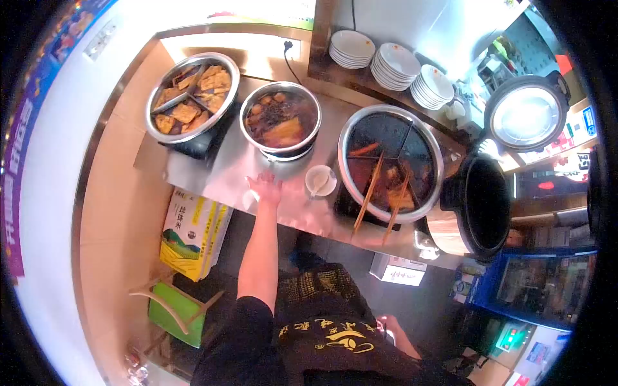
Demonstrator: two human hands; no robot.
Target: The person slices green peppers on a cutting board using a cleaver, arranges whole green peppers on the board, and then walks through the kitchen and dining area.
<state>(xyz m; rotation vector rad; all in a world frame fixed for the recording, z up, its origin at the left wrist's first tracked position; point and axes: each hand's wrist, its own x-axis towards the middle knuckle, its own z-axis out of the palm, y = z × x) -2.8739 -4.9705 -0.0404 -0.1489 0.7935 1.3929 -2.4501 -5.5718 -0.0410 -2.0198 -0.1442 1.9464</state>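
My left hand (265, 188) reaches over the steel counter (222, 183) with its fingers spread. It is just in front of a round pot (280, 122) of dark broth with brown pieces of food. A small white bowl (320, 181) with a spoon in it stands to the right of that hand. My right hand (389, 328) is low beside the apron (335, 328), its fingers curled around something pale that I cannot make out. To the right, a large divided pot (391, 164) of dark broth has long wooden chopsticks (369, 199) leaning in it.
A divided pot (192, 96) of fried pieces stands at the left. Stacked white plates (394, 66) line the back shelf. An open black cooker (484, 206) with its raised lid (524, 117) is at the right. A rice bag (190, 235) and green chair (177, 314) stand below left.
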